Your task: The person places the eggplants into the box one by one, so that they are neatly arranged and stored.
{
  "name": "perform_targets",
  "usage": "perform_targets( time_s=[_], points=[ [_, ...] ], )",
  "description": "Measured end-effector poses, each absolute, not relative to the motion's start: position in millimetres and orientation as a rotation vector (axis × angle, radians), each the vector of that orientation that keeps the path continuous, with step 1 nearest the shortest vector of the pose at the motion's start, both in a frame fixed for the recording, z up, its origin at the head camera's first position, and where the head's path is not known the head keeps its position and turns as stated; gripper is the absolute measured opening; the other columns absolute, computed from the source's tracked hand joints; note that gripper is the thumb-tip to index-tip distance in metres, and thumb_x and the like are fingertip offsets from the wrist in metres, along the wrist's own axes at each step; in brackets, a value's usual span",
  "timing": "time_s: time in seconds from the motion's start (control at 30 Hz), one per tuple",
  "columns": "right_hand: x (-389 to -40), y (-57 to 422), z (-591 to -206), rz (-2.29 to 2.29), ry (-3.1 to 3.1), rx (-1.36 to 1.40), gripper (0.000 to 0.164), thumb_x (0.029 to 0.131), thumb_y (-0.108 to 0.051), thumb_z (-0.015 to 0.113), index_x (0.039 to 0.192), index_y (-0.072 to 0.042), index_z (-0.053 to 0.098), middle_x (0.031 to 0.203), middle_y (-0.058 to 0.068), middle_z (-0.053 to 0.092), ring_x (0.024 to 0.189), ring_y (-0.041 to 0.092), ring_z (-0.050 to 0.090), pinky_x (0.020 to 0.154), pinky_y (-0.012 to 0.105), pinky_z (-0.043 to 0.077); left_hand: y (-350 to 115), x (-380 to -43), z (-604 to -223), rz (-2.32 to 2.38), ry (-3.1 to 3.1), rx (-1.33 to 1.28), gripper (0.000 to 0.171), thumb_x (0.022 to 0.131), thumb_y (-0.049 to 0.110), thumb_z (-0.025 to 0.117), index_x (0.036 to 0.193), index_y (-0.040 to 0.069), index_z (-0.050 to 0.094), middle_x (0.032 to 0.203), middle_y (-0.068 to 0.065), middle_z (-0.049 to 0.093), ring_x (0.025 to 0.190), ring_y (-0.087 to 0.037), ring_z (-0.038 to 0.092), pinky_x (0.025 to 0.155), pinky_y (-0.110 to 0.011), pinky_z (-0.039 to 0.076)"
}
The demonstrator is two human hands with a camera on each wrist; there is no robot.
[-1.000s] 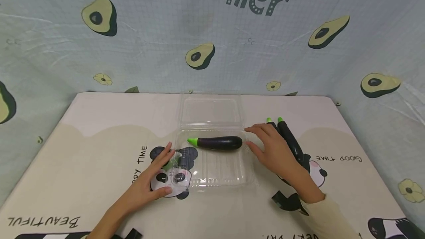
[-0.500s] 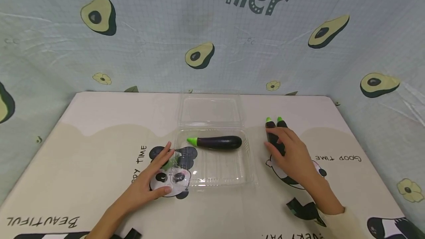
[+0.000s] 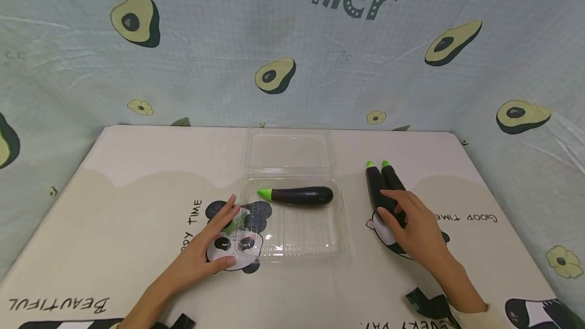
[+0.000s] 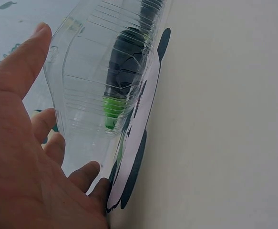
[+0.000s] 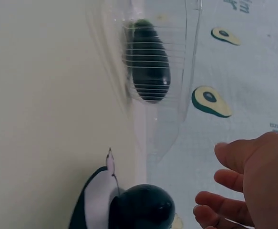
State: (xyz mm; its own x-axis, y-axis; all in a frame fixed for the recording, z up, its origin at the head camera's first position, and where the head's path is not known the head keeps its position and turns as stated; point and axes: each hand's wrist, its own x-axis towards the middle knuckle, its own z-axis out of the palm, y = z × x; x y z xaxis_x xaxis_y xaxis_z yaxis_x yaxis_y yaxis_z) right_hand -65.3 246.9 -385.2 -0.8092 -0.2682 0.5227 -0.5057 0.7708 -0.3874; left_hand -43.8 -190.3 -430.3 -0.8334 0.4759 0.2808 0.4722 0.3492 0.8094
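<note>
A clear plastic clamshell box (image 3: 315, 230) stands with its lid laid back. Inside, a toy eggplant (image 3: 301, 196) with a bright green tip lies crosswise near the hinge. My left hand (image 3: 203, 255) is spread along the box's left side; the left wrist view has its fingertips right at the wall. On the right, two more eggplants lie side by side, a left one (image 3: 376, 184) and a right one (image 3: 392, 177). My right hand (image 3: 418, 232) hovers over their lower ends, thumb and fingers apart, partly hiding the right one. In the right wrist view, an eggplant's rounded end (image 5: 146, 207) shows beside the fingers.
The box's open lid (image 3: 290, 151) reaches towards the table's back edge. A printed cloth with panda figures covers the table (image 3: 137, 227). Behind it hangs a pale curtain (image 3: 205, 39) with avocado prints. A black strap (image 3: 429, 303) sits by the right wrist.
My right hand has moved from the box's right side to the two eggplants, then slid down towards their lower ends. The left hand and the boxed eggplant have stayed put.
</note>
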Motion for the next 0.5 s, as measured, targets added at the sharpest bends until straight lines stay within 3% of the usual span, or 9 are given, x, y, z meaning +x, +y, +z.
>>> perform_targets(
  time_s=[0.3,0.5],
  points=[
    [-65.8,249.3,-397.8,0.776,-2.452,0.462,0.042,0.078,0.004,0.073,0.118,-0.001,0.063,0.080,0.009,0.054,0.053,0.005,0.039,0.046,0.015,0.032,-190.2,-44.5,-430.0,1.514,2.576,0.890,0.089,0.076,0.014,0.077,0.151,0.012,0.028,0.160,-0.004,0.011,0.144,-0.019,0.015,0.099,-0.035,0.040],
    [-68.2,248.6,-399.5,0.764,-2.478,0.416,0.038,0.078,0.003,0.074,0.114,0.001,0.064,0.087,0.014,0.057,0.055,0.006,0.041,0.045,0.016,0.030,-190.9,-43.0,-428.2,1.523,2.572,0.883,0.089,0.076,0.014,0.077,0.151,0.012,0.029,0.160,-0.004,0.011,0.144,-0.019,0.014,0.104,-0.027,0.032]
  ],
)
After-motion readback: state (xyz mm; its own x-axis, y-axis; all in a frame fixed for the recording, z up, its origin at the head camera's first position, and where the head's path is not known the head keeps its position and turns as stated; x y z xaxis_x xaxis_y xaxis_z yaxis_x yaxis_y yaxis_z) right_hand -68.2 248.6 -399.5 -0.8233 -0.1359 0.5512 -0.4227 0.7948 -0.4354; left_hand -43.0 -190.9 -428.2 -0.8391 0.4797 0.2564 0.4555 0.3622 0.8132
